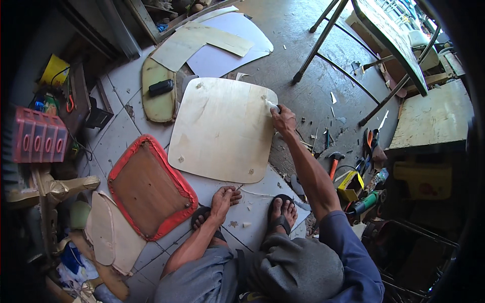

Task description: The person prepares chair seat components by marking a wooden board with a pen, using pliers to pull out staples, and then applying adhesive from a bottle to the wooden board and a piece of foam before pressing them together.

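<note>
A pale plywood panel (pixel 222 131) with rounded corners lies flat on the floor in front of me, with a small rough patch near each corner. My right hand (pixel 284 121) is at its far right corner, fingers closed around a small white object (pixel 271 105) that touches or hovers over the patch there; its kind is unclear. Below the panel's near edge, my left hand (pixel 224 203) rests over my knee with curled fingers and a thin dark sliver at the tips. Left of the panel lies a seat pad (pixel 151 189), red-edged with a brown wooden underside.
Beyond the panel are a yellowish pad (pixel 157 96) with a black case (pixel 161 88) on it, and cut sheets (pixel 230 38). At right lie a hammer (pixel 334 162), a green grinder (pixel 365 202) and scraps. A metal-legged table (pixel 328 45) stands far right; pink drawers (pixel 40 136) stand left.
</note>
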A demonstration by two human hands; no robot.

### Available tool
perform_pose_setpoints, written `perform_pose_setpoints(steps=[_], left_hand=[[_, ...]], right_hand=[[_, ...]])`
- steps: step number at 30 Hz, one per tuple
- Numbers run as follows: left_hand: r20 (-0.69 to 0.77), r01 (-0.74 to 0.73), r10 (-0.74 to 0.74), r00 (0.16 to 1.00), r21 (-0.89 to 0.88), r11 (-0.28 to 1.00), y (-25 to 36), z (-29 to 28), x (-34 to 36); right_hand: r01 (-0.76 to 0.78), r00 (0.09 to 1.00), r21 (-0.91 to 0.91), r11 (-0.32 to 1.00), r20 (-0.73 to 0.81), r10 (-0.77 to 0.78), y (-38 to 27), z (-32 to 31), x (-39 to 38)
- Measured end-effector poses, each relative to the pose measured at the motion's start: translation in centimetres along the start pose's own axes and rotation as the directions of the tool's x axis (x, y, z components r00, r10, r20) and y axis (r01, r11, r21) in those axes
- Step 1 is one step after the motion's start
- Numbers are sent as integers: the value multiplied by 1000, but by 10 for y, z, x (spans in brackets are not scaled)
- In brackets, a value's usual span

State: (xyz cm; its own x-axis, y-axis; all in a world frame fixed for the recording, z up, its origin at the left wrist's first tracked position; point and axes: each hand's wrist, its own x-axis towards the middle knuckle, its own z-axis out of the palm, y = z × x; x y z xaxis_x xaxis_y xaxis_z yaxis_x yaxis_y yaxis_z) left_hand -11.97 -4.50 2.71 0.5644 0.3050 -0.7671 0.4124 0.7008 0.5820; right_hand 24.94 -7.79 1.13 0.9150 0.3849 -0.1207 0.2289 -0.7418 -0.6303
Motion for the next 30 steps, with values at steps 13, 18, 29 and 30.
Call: perform_pose_setpoints(steps=[13, 18, 29, 30], left_hand=[[74, -7, 9, 997, -31, 999, -4, -9, 1], [83, 22, -18, 996, -47, 999, -3, -19, -2], [150, 1, -8, 989, 48, 999, -6, -25, -2], [156, -10, 3, 988, 45, 999, -8, -28, -4]], right_hand=[[33, 999, -39, 999, -39, -35, 0, 1, 11], [-115, 990, 308, 944, 115, 83, -33, 12, -17], [135, 946, 199, 971, 265, -186, -165, 104, 4], [125, 951, 183, 975, 259, -170, -173, 110, 9]])
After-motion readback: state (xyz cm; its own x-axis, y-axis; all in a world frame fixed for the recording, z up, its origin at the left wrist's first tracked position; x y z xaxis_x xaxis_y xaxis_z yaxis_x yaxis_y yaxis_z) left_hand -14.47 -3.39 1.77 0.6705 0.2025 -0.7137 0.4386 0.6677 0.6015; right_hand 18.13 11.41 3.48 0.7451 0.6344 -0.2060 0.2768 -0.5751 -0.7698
